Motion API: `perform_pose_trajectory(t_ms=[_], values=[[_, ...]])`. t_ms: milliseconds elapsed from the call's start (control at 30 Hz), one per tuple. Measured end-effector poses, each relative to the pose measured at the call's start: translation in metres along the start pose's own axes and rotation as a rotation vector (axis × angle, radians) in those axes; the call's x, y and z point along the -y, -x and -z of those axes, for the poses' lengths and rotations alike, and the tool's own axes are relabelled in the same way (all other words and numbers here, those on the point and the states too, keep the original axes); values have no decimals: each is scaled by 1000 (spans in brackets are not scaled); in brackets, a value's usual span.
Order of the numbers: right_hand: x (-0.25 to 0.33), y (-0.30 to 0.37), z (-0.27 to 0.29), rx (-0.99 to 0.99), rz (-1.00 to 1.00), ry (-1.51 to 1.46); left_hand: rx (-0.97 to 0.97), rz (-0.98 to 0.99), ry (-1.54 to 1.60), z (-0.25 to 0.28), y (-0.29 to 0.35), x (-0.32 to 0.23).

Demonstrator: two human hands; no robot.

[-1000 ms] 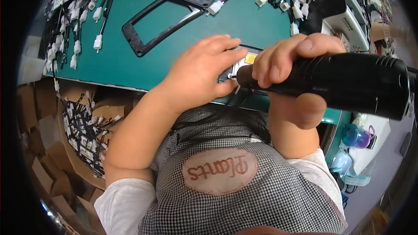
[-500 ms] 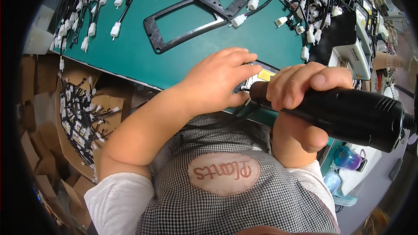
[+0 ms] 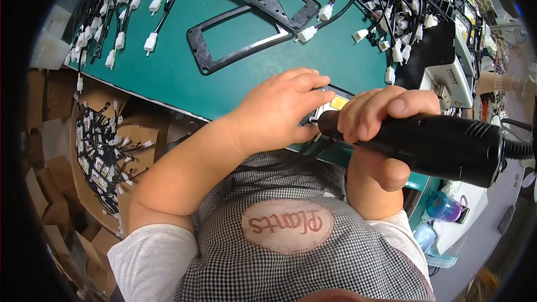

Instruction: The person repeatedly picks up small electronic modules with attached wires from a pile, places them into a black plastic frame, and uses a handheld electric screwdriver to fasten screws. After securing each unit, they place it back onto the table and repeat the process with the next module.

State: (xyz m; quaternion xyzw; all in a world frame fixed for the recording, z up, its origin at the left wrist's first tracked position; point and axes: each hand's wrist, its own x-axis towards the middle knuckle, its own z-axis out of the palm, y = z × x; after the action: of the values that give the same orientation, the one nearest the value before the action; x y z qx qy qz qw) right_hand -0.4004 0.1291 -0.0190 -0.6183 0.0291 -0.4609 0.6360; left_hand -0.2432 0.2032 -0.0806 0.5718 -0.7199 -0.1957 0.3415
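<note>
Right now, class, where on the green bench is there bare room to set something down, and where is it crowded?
Bare mat lies between the black frames, the left wire bundle and the left hand. The far right is crowded with wires.

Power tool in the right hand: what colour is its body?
Black, clearest in the head view.

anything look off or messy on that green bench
Nothing looks damaged or spilled. The two black frames lie crossed and askew on the green bench, amid loose wire harnesses. The right hand grips a black power tool beside the left hand.
</note>
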Motion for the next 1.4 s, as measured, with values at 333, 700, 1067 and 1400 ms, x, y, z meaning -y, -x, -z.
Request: perform_pose_trajectory(t_ms=[333,700,1067,1400], values=[[11,-15,18,-93,208,-152,-57,-32,59,11,0,-4],[32,-21,15,-300,288,-254,-38,359,754,13,3,-33],[57,-1,18,-405,404,-209,-170,495,1207,7,5,-49],[64,8,19,-350,523,-219,-258,350,997,-14,9,-60]])
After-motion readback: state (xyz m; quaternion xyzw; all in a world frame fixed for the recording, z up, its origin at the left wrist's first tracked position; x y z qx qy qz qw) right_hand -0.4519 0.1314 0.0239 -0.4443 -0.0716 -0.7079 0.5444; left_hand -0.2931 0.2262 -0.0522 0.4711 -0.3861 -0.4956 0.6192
